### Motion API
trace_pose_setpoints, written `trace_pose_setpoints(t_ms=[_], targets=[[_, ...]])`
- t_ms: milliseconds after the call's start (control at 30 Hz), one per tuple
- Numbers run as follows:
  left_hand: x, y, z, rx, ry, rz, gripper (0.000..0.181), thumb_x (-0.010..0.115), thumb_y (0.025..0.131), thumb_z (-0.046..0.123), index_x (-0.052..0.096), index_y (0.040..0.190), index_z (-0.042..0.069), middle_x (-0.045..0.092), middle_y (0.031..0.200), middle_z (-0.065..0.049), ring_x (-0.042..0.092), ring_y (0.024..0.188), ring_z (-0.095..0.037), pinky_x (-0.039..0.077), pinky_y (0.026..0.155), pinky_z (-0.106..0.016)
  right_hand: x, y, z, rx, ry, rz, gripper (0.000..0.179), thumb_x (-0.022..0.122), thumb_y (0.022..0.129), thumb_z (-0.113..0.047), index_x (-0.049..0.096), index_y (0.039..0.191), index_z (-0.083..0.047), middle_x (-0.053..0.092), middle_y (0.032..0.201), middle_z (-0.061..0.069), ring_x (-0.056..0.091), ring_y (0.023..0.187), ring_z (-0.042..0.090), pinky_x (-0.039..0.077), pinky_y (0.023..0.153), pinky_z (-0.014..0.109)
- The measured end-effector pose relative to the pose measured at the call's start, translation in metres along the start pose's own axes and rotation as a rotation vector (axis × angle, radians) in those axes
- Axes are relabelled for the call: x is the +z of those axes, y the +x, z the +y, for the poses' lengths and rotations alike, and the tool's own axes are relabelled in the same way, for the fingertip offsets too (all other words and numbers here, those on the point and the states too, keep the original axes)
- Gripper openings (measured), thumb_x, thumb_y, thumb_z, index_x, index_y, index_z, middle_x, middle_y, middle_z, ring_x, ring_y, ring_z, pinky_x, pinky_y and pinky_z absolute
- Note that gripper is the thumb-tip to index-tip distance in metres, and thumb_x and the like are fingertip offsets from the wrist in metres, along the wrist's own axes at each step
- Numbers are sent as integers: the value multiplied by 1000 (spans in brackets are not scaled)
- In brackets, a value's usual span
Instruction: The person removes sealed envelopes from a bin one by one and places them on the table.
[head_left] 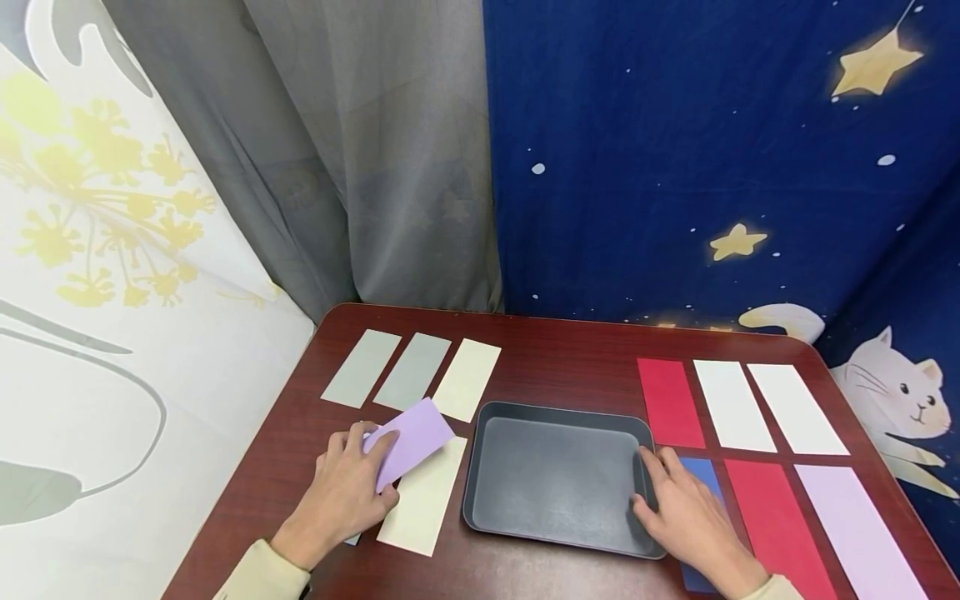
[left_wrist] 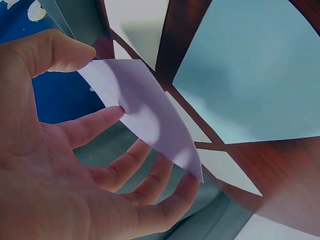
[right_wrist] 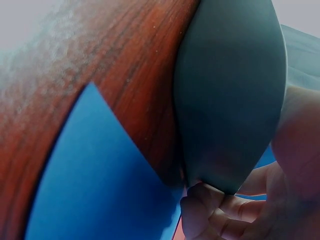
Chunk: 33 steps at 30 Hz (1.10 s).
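Note:
My left hand [head_left: 341,487] holds a purple paper card [head_left: 414,442] between thumb and fingers, tilted above the table. In the left wrist view, the fingertips bear on one long edge of this card [left_wrist: 145,105]. Beneath that hand lies a light blue card [left_wrist: 250,75], mostly covered in the head view. A cream card [head_left: 425,504] is just right of it. My right hand [head_left: 686,508] grips the right rim of a dark grey tray [head_left: 558,542], thumb over the inner side and fingers outside. Partly under this hand is a blue card [right_wrist: 105,180].
Two grey-green cards [head_left: 362,368] and another cream card [head_left: 468,379] lie at the back left. On the right are red cards [head_left: 670,402], white cards [head_left: 735,406] and a pale lilac card [head_left: 862,533]. Curtains [head_left: 420,167] hang behind the dark red wooden table [head_left: 566,354].

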<state>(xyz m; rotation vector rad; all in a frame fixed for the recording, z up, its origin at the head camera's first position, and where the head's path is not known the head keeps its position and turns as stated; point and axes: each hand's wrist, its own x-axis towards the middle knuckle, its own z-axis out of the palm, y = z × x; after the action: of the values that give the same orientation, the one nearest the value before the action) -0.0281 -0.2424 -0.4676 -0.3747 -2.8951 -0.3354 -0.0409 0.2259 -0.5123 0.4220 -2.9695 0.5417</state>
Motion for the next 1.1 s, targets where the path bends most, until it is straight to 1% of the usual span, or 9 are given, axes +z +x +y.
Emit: trace_pose_setpoints(t_ms=[133,467,633,867,1100], targets=[[0,0,-2,-14,-1,-3,66,82,74,19,72,138,5,56,138,-25,56,116,-53,52,76,-68,0,0,0,0,0,0,67,86,87,-16,63,144,11,60,118,16,42,64,12,36,48,28],[-1,-2,-8,-44,-2,-22,68,83,74,20,71,139,4,56,136,-29,55,115,-56,52,75,-68,0,0,0,4,0,-7,67,86,87,-16,63,144,11,59,115,14,41,64,12,36,47,28],[-1,-3,-14,-77,-2,-45,70,83,74,21,70,140,3,56,138,-30,55,116,-56,52,75,-68,0,0,0,2,-3,-7,67,86,87,-16,63,144,11,59,114,13,41,64,12,36,47,28],[0,-4,-23,-122,-10,-59,71,82,75,23,69,142,3,55,139,-31,55,116,-57,52,72,-67,0,0,0,-1,-4,0,66,86,87,-16,64,144,11,59,112,13,39,61,11,35,47,28],[1,-5,-33,-171,-17,-99,73,80,78,22,65,147,3,53,141,-29,54,118,-57,52,71,-65,1,1,1,-6,-9,7,66,86,87,-16,64,143,11,59,113,13,40,63,11,35,47,28]])
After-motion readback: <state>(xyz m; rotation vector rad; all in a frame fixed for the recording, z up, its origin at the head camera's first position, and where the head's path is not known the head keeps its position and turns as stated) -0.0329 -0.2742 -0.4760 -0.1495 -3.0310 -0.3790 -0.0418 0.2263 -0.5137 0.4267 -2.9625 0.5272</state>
